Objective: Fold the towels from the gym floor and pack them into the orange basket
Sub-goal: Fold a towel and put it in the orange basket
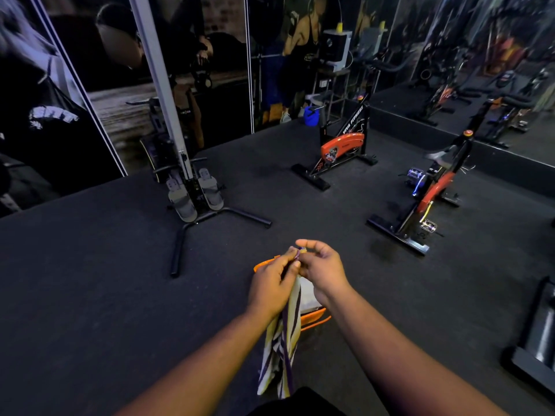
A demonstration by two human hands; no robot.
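A striped towel (282, 340) hangs down from both hands, its top edge pinched between the left hand (271, 285) and right hand (322, 270), held close together. Just beneath them sits the orange basket (315, 321), something white inside.

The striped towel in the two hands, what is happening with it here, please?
A person stands on the dark gym floor and holds up a white towel with purple and yellow stripes. The left hand and the right hand both pinch its top edge close together, and the rest hangs down, not yet folded flat. Right below the hands sits the orange plastic basket, with something white already inside. Exercise bikes stand further back.
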